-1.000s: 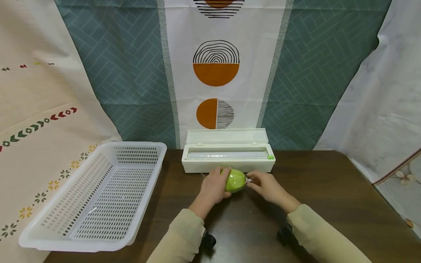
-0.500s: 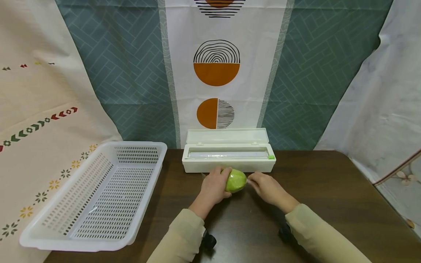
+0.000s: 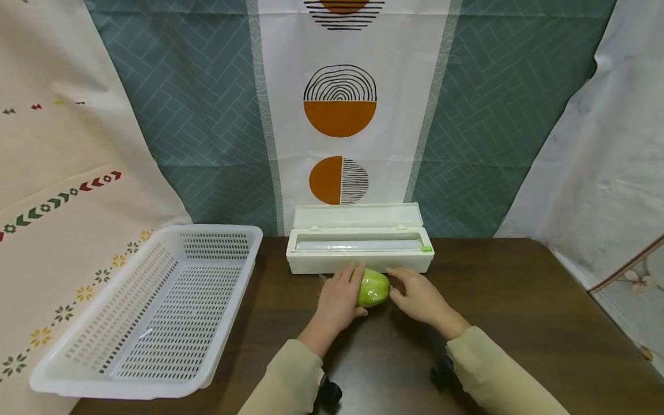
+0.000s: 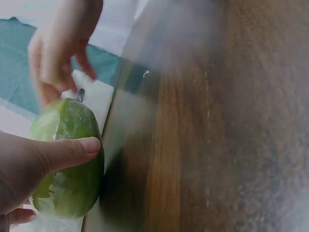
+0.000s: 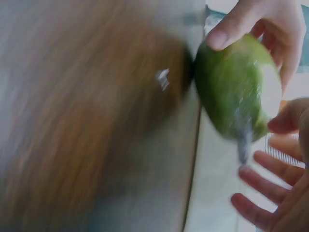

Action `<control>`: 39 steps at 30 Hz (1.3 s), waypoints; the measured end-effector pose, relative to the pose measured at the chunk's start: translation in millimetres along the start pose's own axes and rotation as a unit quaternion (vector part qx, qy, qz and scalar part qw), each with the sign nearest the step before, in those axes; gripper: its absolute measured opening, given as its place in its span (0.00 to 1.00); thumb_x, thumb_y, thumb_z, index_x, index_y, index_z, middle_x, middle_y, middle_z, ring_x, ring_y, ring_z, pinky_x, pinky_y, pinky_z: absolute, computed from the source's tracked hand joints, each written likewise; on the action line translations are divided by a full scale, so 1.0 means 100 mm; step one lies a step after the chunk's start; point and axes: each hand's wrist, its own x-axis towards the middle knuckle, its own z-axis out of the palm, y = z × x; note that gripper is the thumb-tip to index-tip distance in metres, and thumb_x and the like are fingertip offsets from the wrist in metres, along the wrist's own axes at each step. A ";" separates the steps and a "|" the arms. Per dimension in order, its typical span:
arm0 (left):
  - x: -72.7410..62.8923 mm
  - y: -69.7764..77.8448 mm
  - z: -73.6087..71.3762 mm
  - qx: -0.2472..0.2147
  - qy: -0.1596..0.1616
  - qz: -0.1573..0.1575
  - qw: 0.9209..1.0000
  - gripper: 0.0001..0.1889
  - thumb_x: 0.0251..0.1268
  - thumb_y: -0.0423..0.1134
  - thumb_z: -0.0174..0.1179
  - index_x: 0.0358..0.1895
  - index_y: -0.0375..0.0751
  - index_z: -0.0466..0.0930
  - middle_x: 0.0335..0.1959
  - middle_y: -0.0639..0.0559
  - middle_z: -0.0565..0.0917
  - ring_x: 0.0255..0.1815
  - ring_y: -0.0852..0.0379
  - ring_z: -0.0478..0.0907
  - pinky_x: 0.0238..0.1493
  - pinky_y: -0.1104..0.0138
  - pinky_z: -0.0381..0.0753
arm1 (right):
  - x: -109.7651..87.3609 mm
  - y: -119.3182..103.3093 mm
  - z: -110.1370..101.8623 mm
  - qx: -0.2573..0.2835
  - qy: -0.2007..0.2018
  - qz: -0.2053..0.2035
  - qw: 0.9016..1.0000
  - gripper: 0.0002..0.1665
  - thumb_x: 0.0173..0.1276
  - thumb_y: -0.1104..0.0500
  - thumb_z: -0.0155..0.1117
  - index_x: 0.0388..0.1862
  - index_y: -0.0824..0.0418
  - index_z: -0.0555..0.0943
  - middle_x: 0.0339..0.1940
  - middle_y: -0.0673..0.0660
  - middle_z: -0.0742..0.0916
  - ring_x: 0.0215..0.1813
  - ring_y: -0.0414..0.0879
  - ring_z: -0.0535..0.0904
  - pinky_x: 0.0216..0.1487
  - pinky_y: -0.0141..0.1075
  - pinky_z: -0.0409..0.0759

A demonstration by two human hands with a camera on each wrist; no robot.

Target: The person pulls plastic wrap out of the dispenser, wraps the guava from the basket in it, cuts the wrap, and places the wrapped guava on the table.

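A green papaya wrapped in clear cling film lies on its side in front of the cling film dispenser. My left hand grips its left end, the thumb on the near side and the fingers over the far side. Loose film shows past that end in the left wrist view. From the right end juts a twisted film tail. My right hand is beside this tail, fingers spread and not pinching it; in the right wrist view one finger comes close to the papaya.
The dispenser's lid stands raised, a film roll inside and a green cutter tab at its right. A white perforated basket stands at the left of the brown table. Patterned cloths hang behind.
The fingers of my right hand were at the twisted film tail, pinching it half a second ago; now they are spread apart from it. My left hand keeps its grip on the papaya.
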 end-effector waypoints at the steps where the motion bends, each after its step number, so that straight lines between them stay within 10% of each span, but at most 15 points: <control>1: 0.00 0.00 0.00 0.002 -0.001 0.001 1.000 0.55 0.36 0.58 0.75 0.71 0.40 0.59 0.65 0.44 0.71 0.59 0.47 0.73 0.50 0.57 0.79 | 0.01 -0.04 0.00 0.001 0.000 -0.017 1.000 0.29 0.61 0.58 0.61 0.63 0.63 0.73 0.60 0.61 0.79 0.58 0.54 0.77 0.54 0.49 0.77; 9: -0.04 0.00 -0.01 -0.041 0.001 0.000 0.999 0.54 0.42 0.49 0.76 0.70 0.33 0.53 0.63 0.42 0.73 0.60 0.49 0.73 0.52 0.56 0.78 | 0.17 -0.25 0.08 -0.023 -0.059 -0.116 0.991 0.49 0.55 0.49 0.73 0.72 0.59 0.62 0.69 0.57 0.72 0.68 0.52 0.69 0.64 0.47 0.70; 15: -0.10 -0.11 -0.05 -0.093 -0.013 0.004 0.996 0.52 0.45 0.44 0.75 0.71 0.31 0.52 0.65 0.40 0.70 0.62 0.47 0.72 0.57 0.55 0.75 | 0.22 -0.29 0.11 -0.038 -0.085 -0.111 0.989 0.48 0.53 0.48 0.73 0.71 0.58 0.64 0.68 0.57 0.72 0.66 0.53 0.70 0.63 0.46 0.71; 27: -0.18 -0.43 -0.13 -0.042 0.006 0.019 0.999 0.31 0.51 0.45 0.71 0.60 0.42 0.75 0.56 0.49 0.80 0.58 0.51 0.76 0.58 0.53 0.71 | 0.19 -0.25 0.08 -0.004 -0.087 -0.083 0.993 0.44 0.53 0.50 0.74 0.67 0.59 0.68 0.66 0.59 0.73 0.65 0.54 0.71 0.62 0.49 0.72; 39: -0.18 -0.61 -0.05 -0.142 -0.018 0.011 0.990 0.28 0.54 0.41 0.69 0.60 0.41 0.76 0.53 0.46 0.82 0.54 0.48 0.79 0.55 0.57 0.77 | 0.18 -0.22 0.07 0.011 -0.087 -0.077 0.993 0.44 0.53 0.49 0.73 0.67 0.58 0.68 0.66 0.60 0.73 0.66 0.56 0.70 0.63 0.51 0.71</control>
